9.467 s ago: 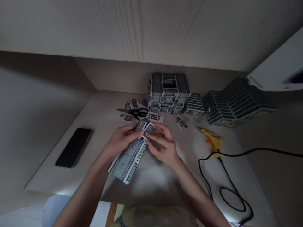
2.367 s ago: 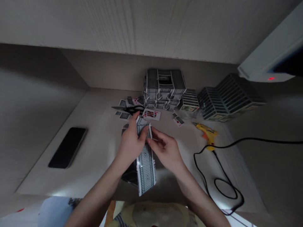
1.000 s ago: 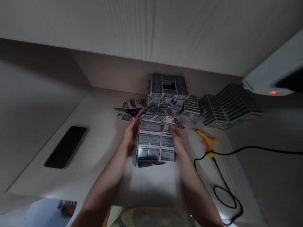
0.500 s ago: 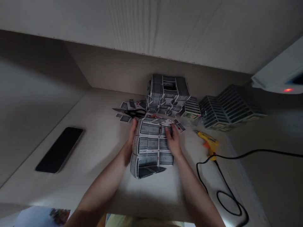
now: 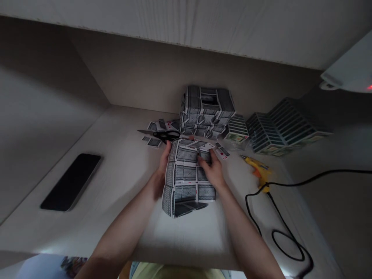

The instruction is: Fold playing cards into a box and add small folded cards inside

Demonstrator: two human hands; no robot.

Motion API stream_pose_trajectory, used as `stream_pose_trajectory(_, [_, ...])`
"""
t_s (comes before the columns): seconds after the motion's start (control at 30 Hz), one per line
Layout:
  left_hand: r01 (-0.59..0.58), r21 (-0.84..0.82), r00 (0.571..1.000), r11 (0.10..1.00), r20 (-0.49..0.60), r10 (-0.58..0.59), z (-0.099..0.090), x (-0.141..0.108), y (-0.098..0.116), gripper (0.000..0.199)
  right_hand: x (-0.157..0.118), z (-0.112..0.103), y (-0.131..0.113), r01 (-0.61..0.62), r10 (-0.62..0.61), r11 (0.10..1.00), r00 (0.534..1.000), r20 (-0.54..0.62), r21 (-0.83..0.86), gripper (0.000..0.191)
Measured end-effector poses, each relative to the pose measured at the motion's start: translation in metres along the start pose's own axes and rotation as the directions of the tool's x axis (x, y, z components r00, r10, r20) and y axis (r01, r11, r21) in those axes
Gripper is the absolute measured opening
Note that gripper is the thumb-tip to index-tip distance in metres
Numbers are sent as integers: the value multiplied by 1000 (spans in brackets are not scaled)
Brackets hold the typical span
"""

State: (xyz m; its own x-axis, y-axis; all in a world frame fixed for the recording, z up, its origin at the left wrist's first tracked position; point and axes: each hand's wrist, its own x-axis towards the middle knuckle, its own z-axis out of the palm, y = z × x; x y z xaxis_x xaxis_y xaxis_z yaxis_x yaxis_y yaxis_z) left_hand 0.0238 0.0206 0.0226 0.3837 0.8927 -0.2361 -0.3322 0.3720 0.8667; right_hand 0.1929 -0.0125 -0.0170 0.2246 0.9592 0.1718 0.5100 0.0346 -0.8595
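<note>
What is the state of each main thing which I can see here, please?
Card structure: held, near flap angled outward.
Left grip: closed on the structure's left side.
Right grip: holding the right side, thumb on the patterned face.
Phone: lying flat, screen dark.
Scissors: lying by card pieces, blades seemingly closed.
Glue gun: lying on its side.
Black cord: loosely looped.
Card box: standing at the back.
Red light: lit.

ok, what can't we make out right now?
Head view:
Left hand: partly hidden behind the grey-patterned, boxy structure of playing cards.
That structure's underside: turned from the camera.
White casing with red light: cut off by the right edge.
Thin black cable: runs out past that edge too.
Yellow glue gun with orange trigger: any markings too blurred to read.
</note>
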Motion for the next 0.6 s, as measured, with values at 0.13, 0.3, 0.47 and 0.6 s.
stream_pose_trajectory(0.13, [8, -21, 999, 1000, 46, -7, 4, -2, 3, 77, -1, -1, 4, -5, 5, 999, 1000, -7, -33, 62])
stream_pose_trajectory(0.3, [24, -22, 1000, 999, 9, -24, -5, 1, -10, 75, -1, 0, 8, 11, -13, 998, 1000, -17, -67, 59])
stream_pose_trajectory(0.47, [15, 4, 998, 1000, -53, -15, -13, 3, -18, 75, -1, 1, 10, 0, -1, 996, 1000, -14, -92, 60])
stream_pose_trajectory(0.6, [3, 6, 995, 1000, -95, -2, -15, 3, -16, 73, -1, 2, 11, 12, -15, 994, 999, -28, -111, 59])
